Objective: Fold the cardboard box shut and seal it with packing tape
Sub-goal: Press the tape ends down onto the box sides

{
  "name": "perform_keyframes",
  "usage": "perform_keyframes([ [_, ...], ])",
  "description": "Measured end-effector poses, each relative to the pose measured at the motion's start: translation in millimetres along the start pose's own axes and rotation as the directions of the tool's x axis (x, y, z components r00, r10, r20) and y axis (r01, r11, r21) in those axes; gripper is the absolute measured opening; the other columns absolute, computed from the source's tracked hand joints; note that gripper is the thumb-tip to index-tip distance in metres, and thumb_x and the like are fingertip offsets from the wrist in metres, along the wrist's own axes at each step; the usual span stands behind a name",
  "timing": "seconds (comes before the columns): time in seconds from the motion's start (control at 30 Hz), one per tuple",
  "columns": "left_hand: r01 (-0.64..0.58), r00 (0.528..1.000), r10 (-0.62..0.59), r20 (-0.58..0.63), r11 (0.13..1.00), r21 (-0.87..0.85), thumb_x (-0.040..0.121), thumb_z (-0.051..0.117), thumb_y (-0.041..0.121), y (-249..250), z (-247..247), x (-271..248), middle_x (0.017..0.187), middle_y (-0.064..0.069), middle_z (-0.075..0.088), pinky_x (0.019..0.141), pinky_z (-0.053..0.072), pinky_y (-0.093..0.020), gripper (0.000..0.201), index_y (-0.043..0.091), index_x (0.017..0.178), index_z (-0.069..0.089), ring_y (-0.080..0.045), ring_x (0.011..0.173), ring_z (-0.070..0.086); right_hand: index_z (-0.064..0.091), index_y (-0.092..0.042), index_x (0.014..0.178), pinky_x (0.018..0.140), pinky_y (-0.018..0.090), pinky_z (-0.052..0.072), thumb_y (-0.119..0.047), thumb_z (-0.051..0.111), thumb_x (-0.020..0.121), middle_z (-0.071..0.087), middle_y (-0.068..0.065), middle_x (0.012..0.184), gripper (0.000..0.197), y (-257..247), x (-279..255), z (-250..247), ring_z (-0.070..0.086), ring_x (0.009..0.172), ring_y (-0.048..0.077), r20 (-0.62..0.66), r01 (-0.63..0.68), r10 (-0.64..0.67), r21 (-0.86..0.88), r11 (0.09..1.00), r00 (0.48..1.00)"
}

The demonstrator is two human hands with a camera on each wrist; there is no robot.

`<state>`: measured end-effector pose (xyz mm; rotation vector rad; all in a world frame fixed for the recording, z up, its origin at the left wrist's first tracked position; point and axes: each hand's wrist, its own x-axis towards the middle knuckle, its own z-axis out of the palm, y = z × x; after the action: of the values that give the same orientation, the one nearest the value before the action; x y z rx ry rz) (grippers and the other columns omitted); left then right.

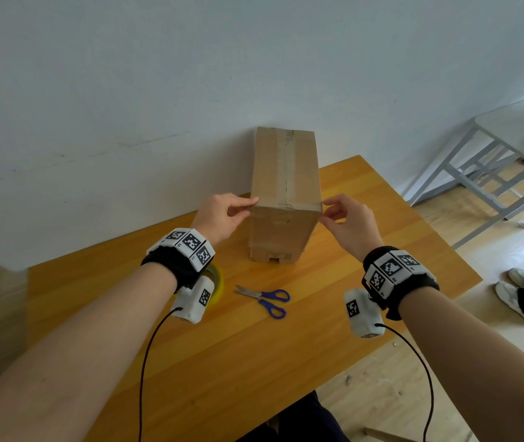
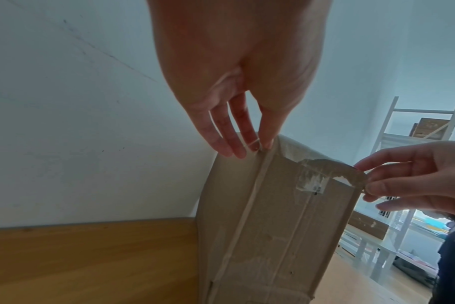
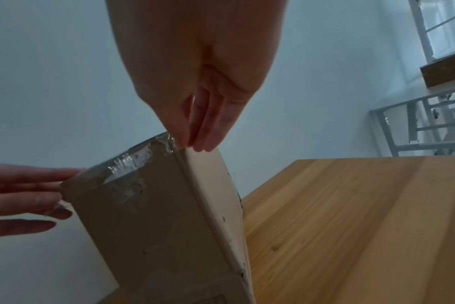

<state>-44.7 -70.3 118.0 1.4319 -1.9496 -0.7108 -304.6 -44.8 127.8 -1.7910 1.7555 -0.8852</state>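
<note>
Wooden table [image 1: 365,218] against a pale wall. Cardboard box [image 1: 286,186], closed and taped, stands on it between both hands. Left hand [image 1: 222,215] pinches the near top-left corner; right hand [image 1: 350,221] pinches the near top-right corner. Scissors [image 1: 267,299] and tape roll [image 1: 217,282] lie nearer the person.

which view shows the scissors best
The head view: the blue-handled scissors lie whole on the wooden table, nearer the person than the box. Neither wrist view shows them; both point at the box and fingertips.
</note>
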Motion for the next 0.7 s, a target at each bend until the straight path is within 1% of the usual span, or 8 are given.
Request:
perform_keyframes([
  [0.07,0.003,1.0,-0.003,-0.004,1.0,0.005,0.086,0.063,0.013,0,0,0,0.108,-0.002,0.068,0.08,0.053,-0.023,0.032,0.02,0.117,0.064,-0.013,0.09,0.062,0.061,-0.013,0.106,0.076,0.028,0.052,-0.006,0.065,0.085,0.065,-0.002,0.084,0.023,1,1,2,0.062,0.082,0.013,-0.007,-0.008,0.008,-0.012,1.0,1.0],
  [0.13,0.003,1.0,-0.002,-0.009,1.0,0.019,0.086,0.063,0.013,1,0,0,0.11,-0.002,0.068,0.081,0.054,-0.027,0.031,0.02,0.116,0.065,-0.014,0.09,0.063,0.06,-0.012,0.107,0.076,0.029,0.052,-0.003,0.061,0.086,0.064,-0.003,0.085,0.022,1,4,2,0.061,0.083,0.014,0.005,-0.006,0.007,-0.059,0.998,1.0],
  [0.33,0.001,1.0,-0.001,-0.02,1.0,0.008,0.086,0.062,0.009,1,0,1,0.11,-0.001,0.067,0.082,0.047,-0.017,0.03,0.018,0.115,0.065,-0.01,0.093,0.06,0.059,-0.012,0.103,0.074,0.033,0.054,-0.006,0.056,0.089,0.061,-0.006,0.087,0.016,-1,9,5,0.06,0.082,0.014,-0.017,0.031,-0.034,-0.154,0.988,0.999],
  [0.43,0.008,1.0,-0.008,-0.029,1.0,-0.001,0.087,0.061,0.008,2,0,1,0.112,-0.001,0.067,0.084,0.045,-0.015,0.03,0.018,0.115,0.066,-0.009,0.095,0.059,0.06,-0.011,0.101,0.075,0.036,0.054,-0.004,0.054,0.089,0.063,-0.002,0.088,0.015,-1,7,10,0.06,0.083,0.017,-0.042,0.054,-0.061,-0.161,0.985,0.997],
  [0.5,0.014,0.999,-0.015,-0.038,1.0,-0.011,0.088,0.06,0.008,1,-2,1,0.112,-0.002,0.067,0.083,0.044,-0.012,0.028,0.017,0.114,0.066,-0.01,0.098,0.06,0.062,-0.01,0.1,0.076,0.037,0.055,0.0,0.052,0.086,0.065,0.001,0.089,0.019,0,5,11,0.061,0.084,0.019,-0.057,0.107,-0.115,-0.139,0.985,0.992],
  [0.57,0.021,0.999,-0.022,-0.044,0.999,-0.026,0.088,0.059,0.008,1,-3,1,0.112,-0.002,0.067,0.083,0.042,-0.009,0.028,0.016,0.113,0.067,-0.01,0.098,0.06,0.063,-0.009,0.102,0.077,0.036,0.055,0.002,0.051,0.083,0.066,0.001,0.089,0.025,2,1,11,0.061,0.083,0.017,-0.055,0.15,-0.157,-0.119,0.982,0.986],
  [0.63,0.026,0.999,-0.028,-0.042,0.999,-0.035,0.088,0.058,0.008,1,-3,2,0.112,-0.002,0.067,0.084,0.042,-0.009,0.027,0.017,0.113,0.067,-0.009,0.098,0.06,0.062,-0.009,0.106,0.075,0.036,0.055,0.0,0.05,0.083,0.065,0.001,0.092,0.027,2,-2,13,0.06,0.082,0.015,-0.063,0.167,-0.179,-0.163,0.973,0.982],
  [0.7,0.027,0.999,-0.029,-0.044,0.998,-0.049,0.088,0.058,0.008,2,-2,2,0.111,-0.002,0.068,0.084,0.043,-0.01,0.027,0.017,0.113,0.067,-0.009,0.098,0.06,0.06,-0.008,0.11,0.069,0.035,0.052,-0.004,0.05,0.087,0.064,0.002,0.096,0.026,2,-5,18,0.058,0.079,0.015,-0.105,0.132,-0.159,-0.221,0.966,0.982],
])
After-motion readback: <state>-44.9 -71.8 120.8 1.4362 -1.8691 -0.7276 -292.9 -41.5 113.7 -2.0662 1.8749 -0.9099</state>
